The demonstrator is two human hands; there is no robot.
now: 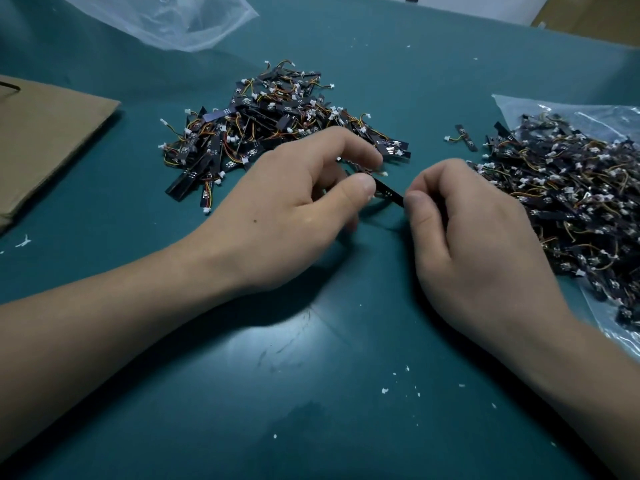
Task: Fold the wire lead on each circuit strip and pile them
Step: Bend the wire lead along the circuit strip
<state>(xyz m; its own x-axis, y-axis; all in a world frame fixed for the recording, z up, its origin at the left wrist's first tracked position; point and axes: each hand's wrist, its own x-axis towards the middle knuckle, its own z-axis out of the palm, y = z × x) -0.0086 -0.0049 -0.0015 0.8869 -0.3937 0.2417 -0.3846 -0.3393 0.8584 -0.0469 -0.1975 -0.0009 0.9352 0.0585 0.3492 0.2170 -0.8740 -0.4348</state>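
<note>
From my seat I see both hands meeting over the middle of the green worktop [311,375], with one black circuit strip [390,193] spanning the small gap between them, just above the surface. My left hand [294,202] has its fingers [360,187] curled in narrowly, thumb and forefinger pinching the strip's left end, where the wire lead [375,172] with its white plug shows just below the forefinger tip. My right hand [474,237] is curled too, thumb pressed to the strip's right end; I cannot tell how the fingers beneath it lie.

Just beyond the left hand lies a loose pile of strips [270,133]. To the right, a larger heap [571,202] spreads over a clear plastic bag [519,105], touching the right hand's far side. One stray strip [465,136] lies between pile and heap. A cardboard sheet [45,140] lies at the far left.
</note>
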